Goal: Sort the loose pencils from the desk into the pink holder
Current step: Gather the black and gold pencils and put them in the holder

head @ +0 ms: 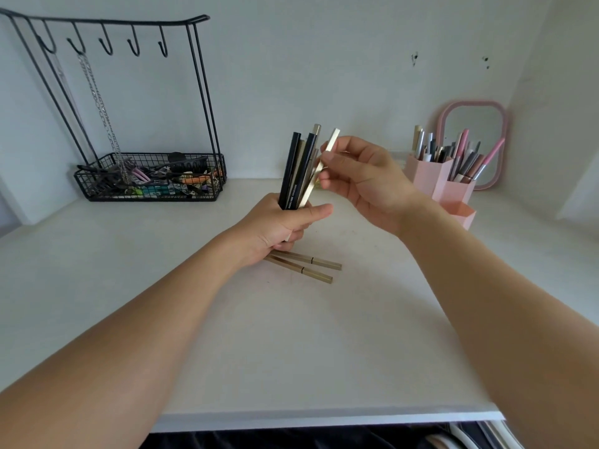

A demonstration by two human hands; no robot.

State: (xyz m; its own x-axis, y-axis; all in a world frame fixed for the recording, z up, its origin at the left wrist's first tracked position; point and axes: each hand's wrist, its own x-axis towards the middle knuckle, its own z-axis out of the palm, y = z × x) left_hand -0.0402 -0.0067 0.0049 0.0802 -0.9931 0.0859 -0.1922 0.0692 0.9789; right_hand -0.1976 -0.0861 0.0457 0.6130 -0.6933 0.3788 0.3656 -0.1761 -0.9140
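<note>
My left hand [278, 226] grips a bundle of several black and gold pencils [296, 171], held upright above the middle of the white desk [227, 335]. My right hand [363, 176] pinches one pale gold pencil [330, 147] at the bundle's right side, its lower end still among the others. Two gold pencils [309, 265] lie flat on the desk just below my left hand. The pink holder [439, 184] stands at the back right, with several pens and pencils upright in its taller compartments; its low front compartment [463, 215] looks empty.
A black wire rack with hooks [107, 37], a hanging chain and a basket of small items [149, 178] stands at the back left. A pink-framed mirror [473, 124] leans on the wall behind the holder. The desk's front edge [324, 416] runs near me.
</note>
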